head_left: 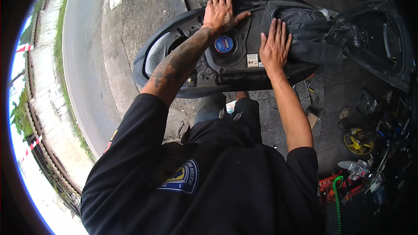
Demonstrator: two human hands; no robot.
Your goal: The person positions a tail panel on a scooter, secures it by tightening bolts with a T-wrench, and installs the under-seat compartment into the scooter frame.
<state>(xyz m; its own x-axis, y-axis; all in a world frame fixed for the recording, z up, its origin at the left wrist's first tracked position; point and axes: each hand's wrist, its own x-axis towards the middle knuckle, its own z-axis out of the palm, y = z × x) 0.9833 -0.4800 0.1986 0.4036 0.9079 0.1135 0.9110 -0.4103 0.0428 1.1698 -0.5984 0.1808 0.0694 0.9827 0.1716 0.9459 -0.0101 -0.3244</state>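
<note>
A scooter's black rear body (237, 72) lies across the far part of the view. Both of my hands rest on it. My left hand (219, 15) lies over the far side, fingers stretched toward the far edge and thumb out to the right. Below its wrist is a blue round fuel cap (224, 44) in a black recess. My right hand (275, 45) is flat on the panel with its fingers stretched out, beside crumpled black sheeting (311, 30). Nothing shows held in either hand. A small white label (253, 60) sits left of my right wrist.
At the right, a raised black seat (407, 45) shows its underside. Tools (309, 89) lie on the dark ground beyond my right forearm. Lower right are a yellow wheel (359, 142), red parts and a green coiled hose (336, 191). A road (82, 39) runs along the left.
</note>
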